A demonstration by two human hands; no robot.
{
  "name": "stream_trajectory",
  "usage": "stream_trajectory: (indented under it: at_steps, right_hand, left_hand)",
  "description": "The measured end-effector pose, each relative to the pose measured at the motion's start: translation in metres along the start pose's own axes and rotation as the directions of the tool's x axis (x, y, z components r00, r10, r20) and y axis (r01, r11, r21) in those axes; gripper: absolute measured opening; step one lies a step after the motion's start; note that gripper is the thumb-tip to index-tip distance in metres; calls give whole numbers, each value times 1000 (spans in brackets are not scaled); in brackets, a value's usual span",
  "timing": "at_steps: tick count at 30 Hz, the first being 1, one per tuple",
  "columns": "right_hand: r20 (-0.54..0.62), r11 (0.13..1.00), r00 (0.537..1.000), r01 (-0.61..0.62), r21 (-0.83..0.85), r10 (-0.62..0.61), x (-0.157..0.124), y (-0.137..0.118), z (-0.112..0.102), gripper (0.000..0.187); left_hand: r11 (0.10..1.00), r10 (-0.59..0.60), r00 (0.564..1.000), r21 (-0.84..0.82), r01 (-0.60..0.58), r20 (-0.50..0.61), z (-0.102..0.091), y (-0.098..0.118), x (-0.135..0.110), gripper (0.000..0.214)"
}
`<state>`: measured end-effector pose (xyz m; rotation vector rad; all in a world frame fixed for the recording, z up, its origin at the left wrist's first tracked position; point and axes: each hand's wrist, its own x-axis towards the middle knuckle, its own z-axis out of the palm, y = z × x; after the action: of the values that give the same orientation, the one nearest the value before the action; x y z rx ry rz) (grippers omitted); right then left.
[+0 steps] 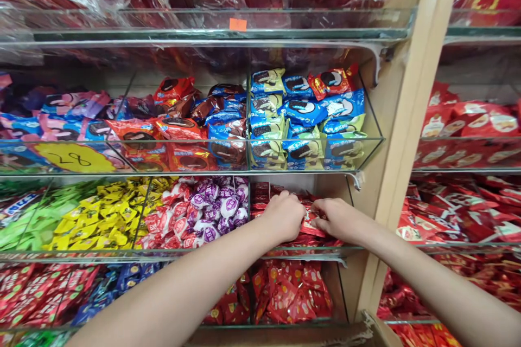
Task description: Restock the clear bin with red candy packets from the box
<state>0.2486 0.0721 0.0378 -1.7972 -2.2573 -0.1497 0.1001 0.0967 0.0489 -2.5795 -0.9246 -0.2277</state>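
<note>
Both my hands reach into the right-hand glass bin of the middle shelf, which is full of small red snack packets point(268, 195). My left hand point(285, 214) is curled with its fingers dug down among the packets. My right hand point(337, 219) is closed, pinching one red packet point(310, 223) that sits between the two hands. The fingertips of both hands are partly hidden by the packets.
A glass shelf rim point(309, 254) runs under my wrists. Neighbouring bins hold purple and red wrapped sweets point(203, 211) and yellow sweets point(109, 211). Above are blue and red cookie packs point(305, 114). A wooden upright point(401, 135) stands at the right, with more red packets beyond.
</note>
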Motion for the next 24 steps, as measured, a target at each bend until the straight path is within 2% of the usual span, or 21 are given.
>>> stream_trajectory:
  at_steps: [6,11,18,24]
  right_hand:
    - [31,1000,1000,4,-11,-4,-6,4,-3,23]
    - [81,999,997,14,-50,-9,-5,2,1,20]
    - [64,994,996,63,-88,-58,-5,-5,2,37]
    - [-9,995,999,39,-89,-40,-7,2,-7,23]
  left_hand:
    - [998,-60,995,19,58,81,-1,13,10,18]
    - [999,-17,995,31,14,95,0,14,12,18]
    - [998,47,997,46,-50,59,6,10,12,21]
    - [997,65,996,33,-67,66,0,6,5,17]
